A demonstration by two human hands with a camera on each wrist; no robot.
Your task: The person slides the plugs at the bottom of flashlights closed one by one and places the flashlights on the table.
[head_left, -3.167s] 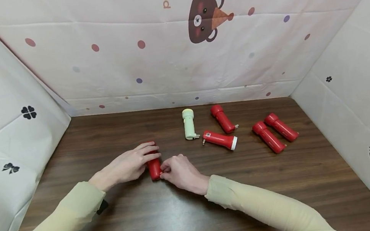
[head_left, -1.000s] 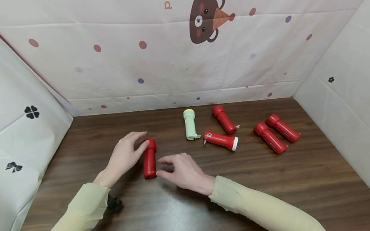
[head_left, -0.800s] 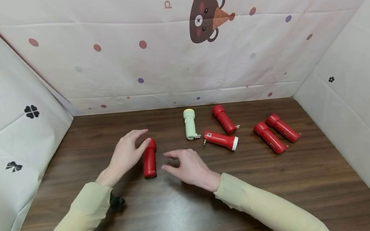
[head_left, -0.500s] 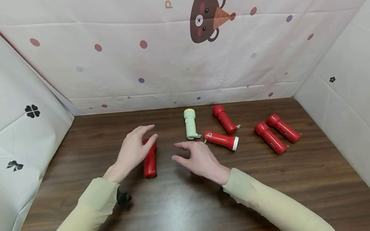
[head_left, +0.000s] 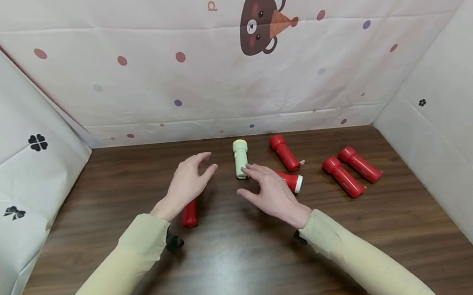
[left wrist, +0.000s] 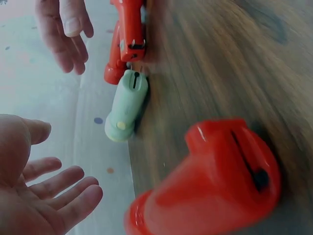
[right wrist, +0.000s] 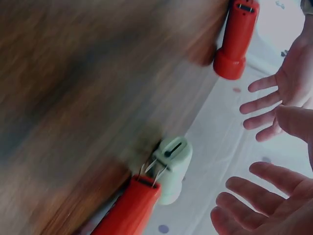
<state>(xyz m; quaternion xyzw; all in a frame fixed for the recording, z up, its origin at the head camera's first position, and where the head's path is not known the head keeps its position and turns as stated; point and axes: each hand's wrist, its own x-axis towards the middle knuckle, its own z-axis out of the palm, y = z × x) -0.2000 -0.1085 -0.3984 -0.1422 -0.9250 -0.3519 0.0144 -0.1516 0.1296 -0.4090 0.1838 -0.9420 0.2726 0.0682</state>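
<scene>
Pale sheets (head_left: 145,90) printed with dots, bows and a bear's face stand along the back and both sides. Between them lies the dark wood-grain worktop (head_left: 242,269). Two light sleeves (head_left: 110,276) reach in over its near edge. Both hands are raised above it with fingers loosely extended, thumbs apart from the fingers, and neither has hold of anything. The left hand (head_left: 187,180) is above a red flashlight (head_left: 189,215), hiding its head end from above; the left wrist view shows a gap between them. The right hand (head_left: 273,192) is over a white-rimmed red flashlight (head_left: 290,180) and near the pale green flashlight (head_left: 241,159), clear of the green one in the wrist views. Another red flashlight (head_left: 285,153) lies behind the white-rimmed one. Farther right, two more red flashlights (head_left: 343,176) lie side by side, slanting the same way. A small black piece (head_left: 175,242) shows under the left cuff. Smallest are the metal prongs (right wrist: 155,170) at the white-rimmed flashlight's tail, right by the green one's end; whether they touch, I cannot tell.
</scene>
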